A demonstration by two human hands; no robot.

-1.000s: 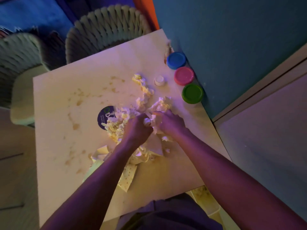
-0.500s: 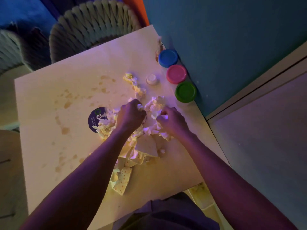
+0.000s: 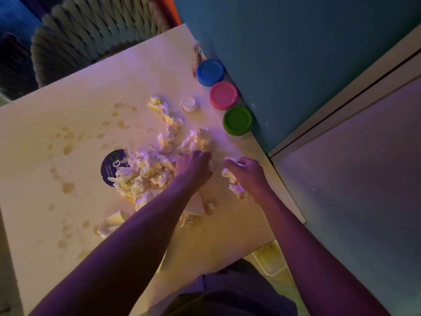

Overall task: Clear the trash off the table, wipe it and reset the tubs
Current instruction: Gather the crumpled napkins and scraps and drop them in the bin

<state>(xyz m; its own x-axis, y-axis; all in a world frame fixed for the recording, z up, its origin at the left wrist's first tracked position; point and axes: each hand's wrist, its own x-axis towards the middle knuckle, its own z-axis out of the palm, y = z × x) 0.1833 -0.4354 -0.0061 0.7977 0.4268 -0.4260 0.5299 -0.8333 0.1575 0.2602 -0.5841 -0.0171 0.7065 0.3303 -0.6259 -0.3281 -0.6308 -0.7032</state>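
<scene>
My right hand [image 3: 248, 176] grips a paper wad [image 3: 232, 176] near the table's [image 3: 57, 106] right edge; my left hand [image 3: 193, 169] clutches the scrap pile [image 3: 145, 174] mid-table; three tubs [image 3: 223, 95] line the far-right edge

Crumpled pale paper trash [image 3: 145, 176] is heaped mid-worktop [image 3: 75, 110], with a ragged strip [image 3: 165, 116] trailing toward the far edge and a wad [image 3: 198, 139] beside it. Flat torn card pieces [image 3: 114, 222] are scattered at the near side of the heap. A dark round label [image 3: 112, 166] is half buried at the heap's left. Three closed tubs are lined along the wall edge, touching: blue lid [image 3: 210, 72], pink lid [image 3: 223, 95], green lid [image 3: 237, 121]. A small white cup [image 3: 189, 104] is set upside down near the pink one. Brown stains [image 3: 66, 149] are spread over the left half.
</scene>
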